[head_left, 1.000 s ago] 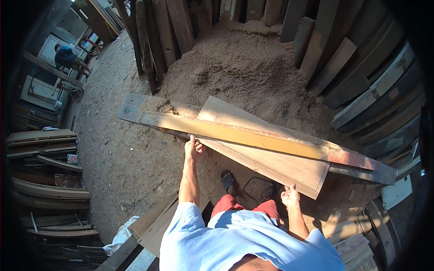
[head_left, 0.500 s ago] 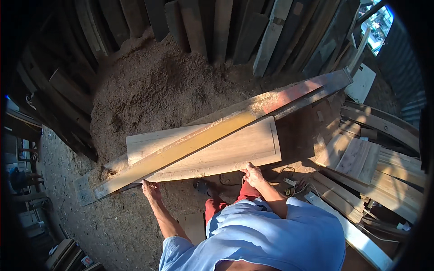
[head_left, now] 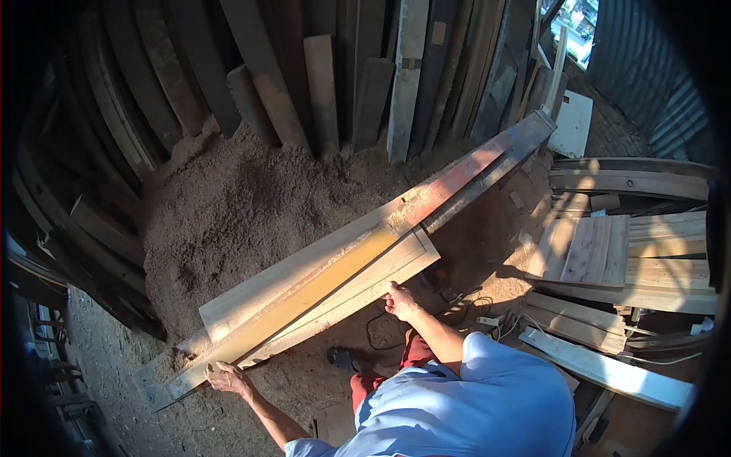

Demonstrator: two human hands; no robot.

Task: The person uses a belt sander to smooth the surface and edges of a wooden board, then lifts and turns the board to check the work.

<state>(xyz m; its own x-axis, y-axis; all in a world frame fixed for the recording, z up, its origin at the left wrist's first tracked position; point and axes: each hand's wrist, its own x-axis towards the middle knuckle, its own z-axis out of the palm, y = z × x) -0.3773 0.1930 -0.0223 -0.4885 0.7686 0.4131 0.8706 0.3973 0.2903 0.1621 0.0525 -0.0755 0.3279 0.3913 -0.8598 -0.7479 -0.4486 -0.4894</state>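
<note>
A pale flat wooden board [head_left: 365, 280] lies slantwise in front of me, with bare wood showing on both sides of a long narrow beam [head_left: 312, 288]. This beam is yellow in its middle, reddish further up, and dusted with shavings. My right hand [head_left: 399, 302] grips the board's near edge with bent fingers. At the beam's lower left end is my left hand [head_left: 228, 378], its fingers apart beside the beam and near the board's corner. Whether its fingertips touch the beam cannot be made out.
A large sawdust heap [head_left: 251, 206] rises behind the beam, against upright planks [head_left: 324, 91]. Stacked boards [head_left: 594, 247] lie to the right, near a long white plank [head_left: 609, 369]. A dark cable [head_left: 373, 335] runs on the ground by my foot.
The board has turned to run more nearly along the beam, its right end coming nearer to me. My left hand has moved left and its fingers have spread; my right hand has shifted slightly left.
</note>
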